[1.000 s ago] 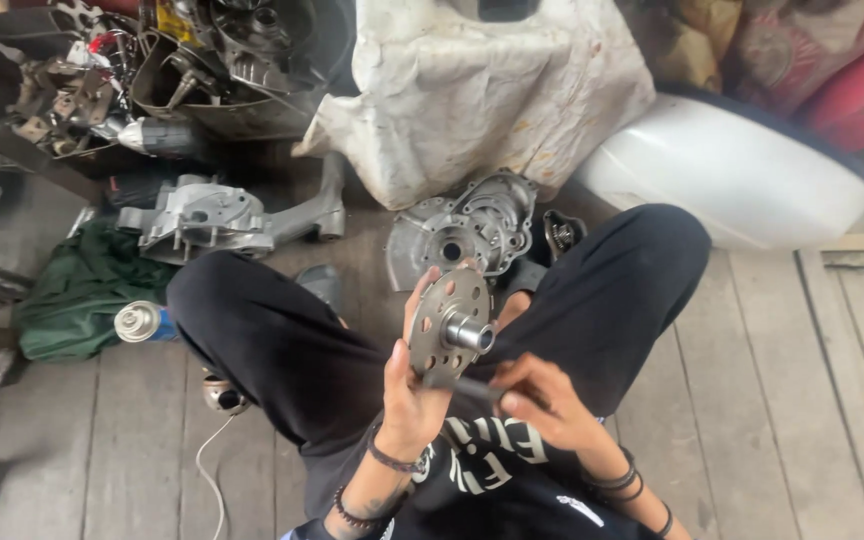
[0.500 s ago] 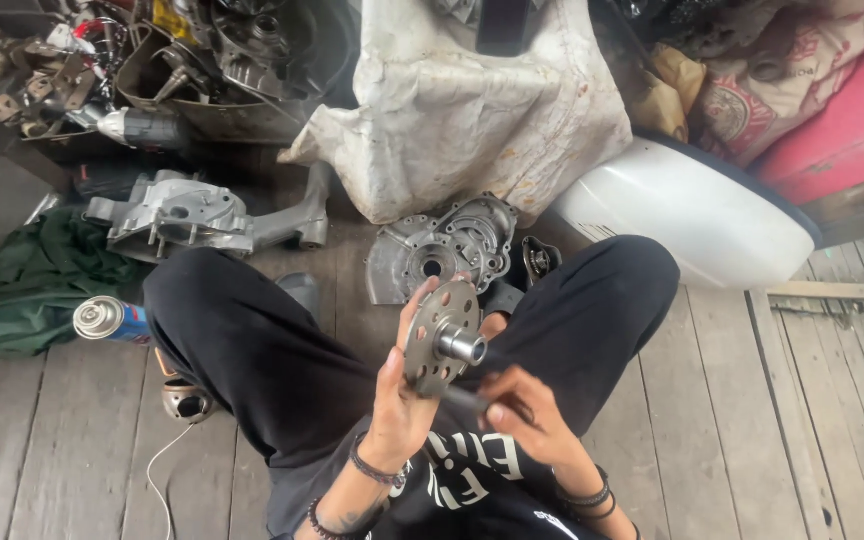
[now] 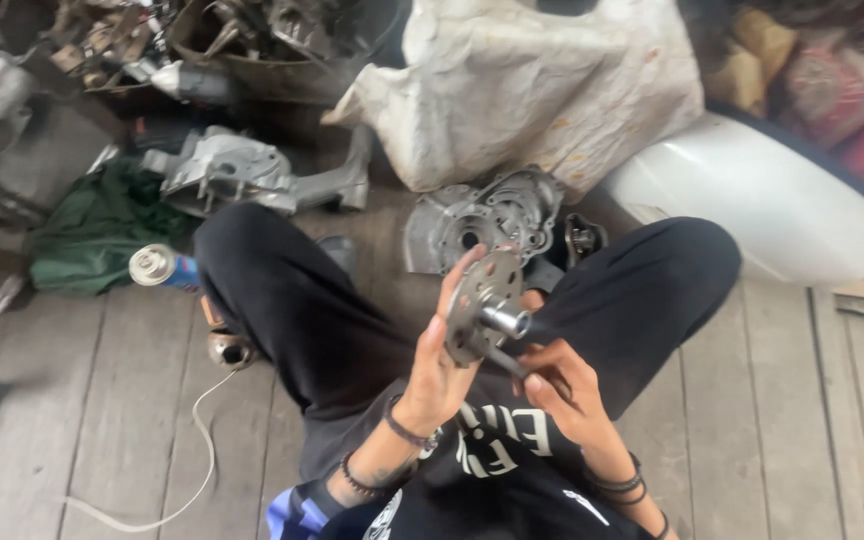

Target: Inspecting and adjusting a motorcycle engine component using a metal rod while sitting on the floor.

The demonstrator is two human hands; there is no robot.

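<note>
Shifted slightly vs 0.5 s ago: metal disc sits a bit more upright, same spot over lap, between knees. Left hand clasps disc by rim, face toward right; its stub shaft points right, and right hand, nearer that end, pinches thin rod under shaft. Farther off: engine casing on plank floor, white sack behind.

A grey engine casing lies on the plank floor before a stained white sack. Left of it sit another casing, a green cloth and a spray can.
</note>
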